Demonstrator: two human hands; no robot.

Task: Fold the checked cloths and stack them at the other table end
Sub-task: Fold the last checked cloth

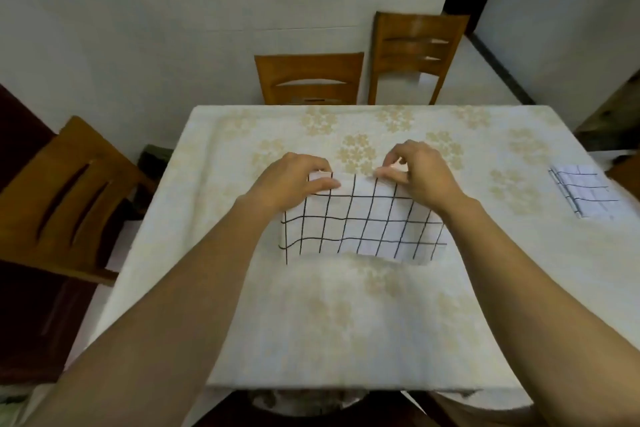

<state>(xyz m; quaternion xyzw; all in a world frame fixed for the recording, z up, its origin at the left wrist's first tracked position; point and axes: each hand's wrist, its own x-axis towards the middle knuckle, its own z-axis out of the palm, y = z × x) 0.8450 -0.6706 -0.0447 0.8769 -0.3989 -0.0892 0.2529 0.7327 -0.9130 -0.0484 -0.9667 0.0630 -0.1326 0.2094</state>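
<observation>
A white cloth with a black check [363, 225] is held up over the middle of the table [346, 322], its lower edge hanging near the tabletop. My left hand [294, 180] pinches its upper left corner. At the upper right corner my right hand [415, 170] pinches the top edge between thumb and fingers. A second checked cloth [585, 191], folded small, lies flat at the table's right end.
The table wears a cream cloth with pale flower prints. Two wooden chairs [311, 80] [415, 55] stand behind the far edge, and a third chair [69, 191] stands at the left side. A white wall lies beyond.
</observation>
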